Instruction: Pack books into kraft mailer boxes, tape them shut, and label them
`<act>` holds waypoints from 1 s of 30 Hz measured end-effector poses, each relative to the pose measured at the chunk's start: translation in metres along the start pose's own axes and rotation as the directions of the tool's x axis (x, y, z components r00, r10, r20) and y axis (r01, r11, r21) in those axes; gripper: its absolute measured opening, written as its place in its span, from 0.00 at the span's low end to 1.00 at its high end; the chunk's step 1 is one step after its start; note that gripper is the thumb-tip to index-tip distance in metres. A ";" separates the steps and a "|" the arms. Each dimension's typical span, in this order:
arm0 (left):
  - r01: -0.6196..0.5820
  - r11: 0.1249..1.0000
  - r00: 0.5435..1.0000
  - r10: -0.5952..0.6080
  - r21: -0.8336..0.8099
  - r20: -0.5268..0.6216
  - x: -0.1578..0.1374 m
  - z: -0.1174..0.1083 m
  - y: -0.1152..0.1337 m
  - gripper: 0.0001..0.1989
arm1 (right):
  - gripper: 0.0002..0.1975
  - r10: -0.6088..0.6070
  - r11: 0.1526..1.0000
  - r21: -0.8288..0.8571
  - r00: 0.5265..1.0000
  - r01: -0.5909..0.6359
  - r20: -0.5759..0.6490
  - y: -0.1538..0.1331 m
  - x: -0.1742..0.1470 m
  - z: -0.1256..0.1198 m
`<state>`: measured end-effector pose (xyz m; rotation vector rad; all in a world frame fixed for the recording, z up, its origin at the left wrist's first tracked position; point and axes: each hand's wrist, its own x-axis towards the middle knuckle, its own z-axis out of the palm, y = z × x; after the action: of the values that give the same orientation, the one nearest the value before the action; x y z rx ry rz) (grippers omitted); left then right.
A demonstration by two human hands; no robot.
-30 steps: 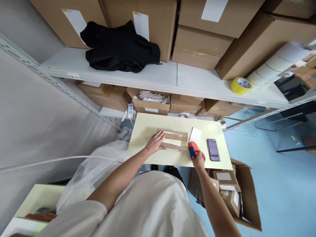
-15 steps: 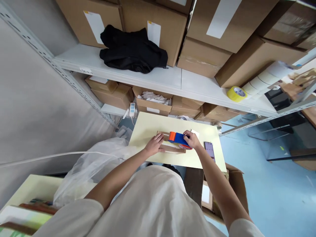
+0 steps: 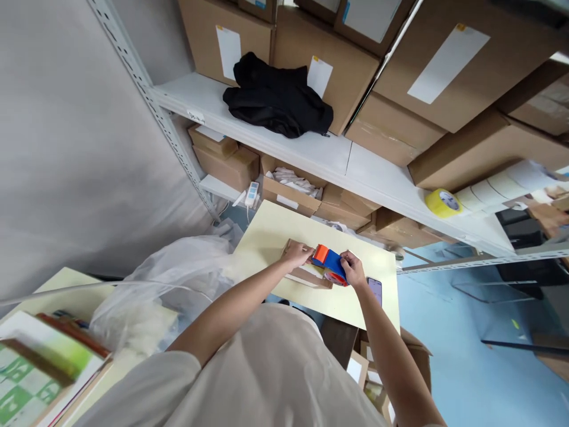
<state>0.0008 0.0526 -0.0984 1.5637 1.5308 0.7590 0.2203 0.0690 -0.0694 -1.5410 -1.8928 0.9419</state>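
Currently the right hand (image 3: 353, 270) clasps the orange-and-blue tape dispenser (image 3: 334, 263) over the cardboard box (image 3: 311, 277) on the table (image 3: 267, 228), the left hand (image 3: 297, 255) curled near its orange end, hold too unclear to tell.

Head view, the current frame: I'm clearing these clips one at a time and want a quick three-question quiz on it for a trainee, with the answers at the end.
1. Which of the wearer's hands grips the blue body of the tape dispenser?
2. True or false: on the table, the phone lies to the right of the cardboard box as the wearer sees it.
3. What lies on the shelf beyond the table?
a) a helmet
b) a pair of scissors
c) a black garment

Key:
1. The right hand.
2. True.
3. c
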 end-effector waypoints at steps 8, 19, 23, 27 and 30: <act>0.152 0.984 0.987 -0.148 -0.088 0.055 -0.006 -0.014 0.002 0.15 | 0.15 -0.030 0.989 -0.139 0.995 0.043 0.097 -0.014 0.005 -0.006; 0.322 0.943 0.936 -0.303 0.082 -0.180 -0.022 -0.070 -0.070 0.14 | 0.17 -0.065 0.926 -0.359 0.985 0.118 0.157 0.012 0.009 -0.034; 0.323 0.926 0.940 -0.289 0.194 -0.181 -0.020 -0.052 -0.078 0.13 | 0.17 -0.009 0.907 -0.416 0.992 0.061 0.125 0.009 0.005 -0.021; 0.331 0.908 0.938 -0.285 0.258 -0.199 -0.022 -0.024 -0.090 0.14 | 0.18 0.002 0.915 -0.400 0.995 0.040 0.104 0.009 0.005 -0.017; 0.351 0.899 0.932 -0.309 0.262 -0.188 -0.025 -0.014 -0.103 0.20 | 0.18 -0.001 0.924 -0.379 0.994 0.042 0.107 0.012 0.007 -0.018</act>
<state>-0.0659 0.0240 -0.1775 1.4175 2.0272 0.4720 0.2397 0.0806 -0.0674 -1.7087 -2.2671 0.6813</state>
